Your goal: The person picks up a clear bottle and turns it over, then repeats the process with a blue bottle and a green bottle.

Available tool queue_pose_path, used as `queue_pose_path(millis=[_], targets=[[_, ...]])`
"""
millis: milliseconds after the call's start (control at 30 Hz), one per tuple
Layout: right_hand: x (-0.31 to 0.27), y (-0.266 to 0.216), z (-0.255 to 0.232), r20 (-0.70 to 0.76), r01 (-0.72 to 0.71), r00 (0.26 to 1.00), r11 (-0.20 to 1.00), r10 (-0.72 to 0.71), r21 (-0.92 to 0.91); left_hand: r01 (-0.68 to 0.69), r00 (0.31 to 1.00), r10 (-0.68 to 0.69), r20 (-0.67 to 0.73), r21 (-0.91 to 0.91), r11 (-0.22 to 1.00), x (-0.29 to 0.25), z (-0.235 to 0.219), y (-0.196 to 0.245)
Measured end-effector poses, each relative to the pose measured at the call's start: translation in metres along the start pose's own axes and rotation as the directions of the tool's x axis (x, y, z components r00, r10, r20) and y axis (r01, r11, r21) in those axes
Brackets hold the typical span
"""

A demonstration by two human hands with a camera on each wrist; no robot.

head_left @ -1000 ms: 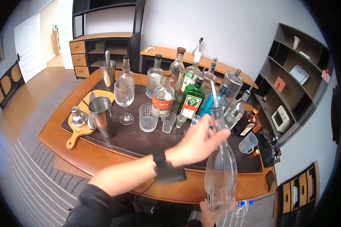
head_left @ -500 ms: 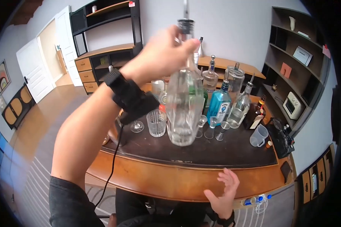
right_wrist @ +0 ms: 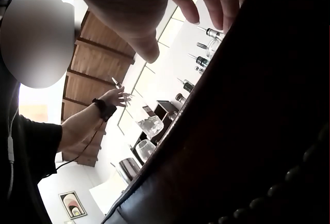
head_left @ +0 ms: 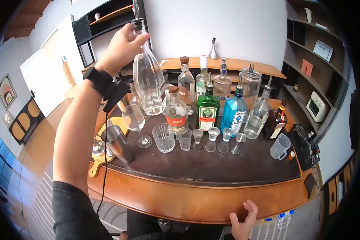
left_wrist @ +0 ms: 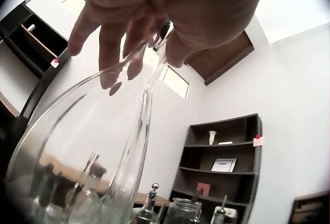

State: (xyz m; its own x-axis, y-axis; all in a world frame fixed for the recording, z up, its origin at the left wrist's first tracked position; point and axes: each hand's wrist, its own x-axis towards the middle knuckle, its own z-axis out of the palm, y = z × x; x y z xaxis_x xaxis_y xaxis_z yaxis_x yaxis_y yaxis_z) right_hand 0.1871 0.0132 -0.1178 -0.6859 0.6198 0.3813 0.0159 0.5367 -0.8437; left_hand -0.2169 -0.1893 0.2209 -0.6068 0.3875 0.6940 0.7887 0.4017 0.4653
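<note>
My left hand (head_left: 123,49) grips the neck of a tall clear glass bottle (head_left: 148,80) with a black-collared metal pourer, raised at the back left over the bottles. In the left wrist view the fingers and thumb of that hand (left_wrist: 165,22) wrap the bottle's neck (left_wrist: 136,126). A little clear liquid seems to lie at its bottom. Near the table's front edge my right hand (head_left: 245,224) holds nothing, its fingers loosely bent and the thumb apart; the right wrist view shows this hand (right_wrist: 154,7) above the dark table edge.
On the table (head_left: 180,200) stand a wine glass (head_left: 134,118), a metal shaker (head_left: 119,145), a cut tumbler (head_left: 163,138), several small glasses, a green bottle (head_left: 207,110), a blue bottle (head_left: 233,111) and a plastic jug (head_left: 280,147). A wooden board (head_left: 98,163) lies at left.
The left hand has carried the bottle up from the front right to the back left. My right hand has let go of the bottle's base and stays low at the front.
</note>
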Motion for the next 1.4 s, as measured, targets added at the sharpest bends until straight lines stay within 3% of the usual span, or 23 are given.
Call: queue_pose_path(millis=[300, 500, 600, 733, 767, 867, 1033, 1167, 1300, 1400], targets=[[-0.001, 0.003, 0.010, -0.068, -0.036, 0.997, 0.992, 0.045, 0.118, 0.114, 0.993, -0.114, 0.024, -0.009, 0.993, 0.008, 0.012, -0.044], [-0.003, 0.018, 0.017, -0.142, 0.010, 0.990, 0.999, -0.002, 0.054, 0.099, 0.993, -0.092, 0.078, -0.086, 0.991, 0.011, 0.033, -0.073], [-0.004, 0.020, 0.020, -0.158, 0.018, 0.987, 1.000, -0.016, 0.009, 0.058, 0.998, -0.058, 0.003, 0.081, 0.995, 0.009, 0.040, -0.091], [-0.002, 0.015, 0.020, -0.172, 0.049, 0.983, 0.992, -0.069, -0.118, 0.166, 0.982, -0.178, 0.060, 0.172, 0.971, 0.003, 0.041, -0.096], [-0.002, 0.015, 0.020, -0.176, 0.059, 0.981, 0.990, -0.082, -0.130, 0.169, 0.981, -0.179, 0.077, 0.117, 0.979, 0.003, 0.043, -0.104], [-0.001, 0.015, 0.022, -0.192, 0.083, 0.975, 0.983, -0.115, -0.166, 0.299, 0.937, -0.320, 0.141, 0.151, 0.942, -0.003, 0.045, -0.104], [0.000, 0.010, 0.022, -0.201, 0.084, 0.970, 0.966, -0.136, -0.246, 0.290, 0.935, -0.323, 0.144, 0.209, 0.934, -0.011, 0.051, -0.111], [0.001, 0.010, 0.024, -0.220, 0.095, 0.963, 0.957, -0.158, -0.273, 0.362, 0.899, -0.410, 0.151, 0.270, 0.892, -0.015, 0.052, -0.110], [0.001, 0.008, 0.026, -0.229, 0.087, 0.960, 0.952, -0.158, -0.293, 0.376, 0.890, -0.422, 0.173, 0.245, 0.894, -0.015, 0.059, -0.141], [0.001, 0.006, 0.027, -0.233, 0.079, 0.960, 0.948, -0.156, -0.309, 0.367, 0.893, -0.406, 0.193, 0.211, 0.906, -0.019, 0.057, -0.138]])
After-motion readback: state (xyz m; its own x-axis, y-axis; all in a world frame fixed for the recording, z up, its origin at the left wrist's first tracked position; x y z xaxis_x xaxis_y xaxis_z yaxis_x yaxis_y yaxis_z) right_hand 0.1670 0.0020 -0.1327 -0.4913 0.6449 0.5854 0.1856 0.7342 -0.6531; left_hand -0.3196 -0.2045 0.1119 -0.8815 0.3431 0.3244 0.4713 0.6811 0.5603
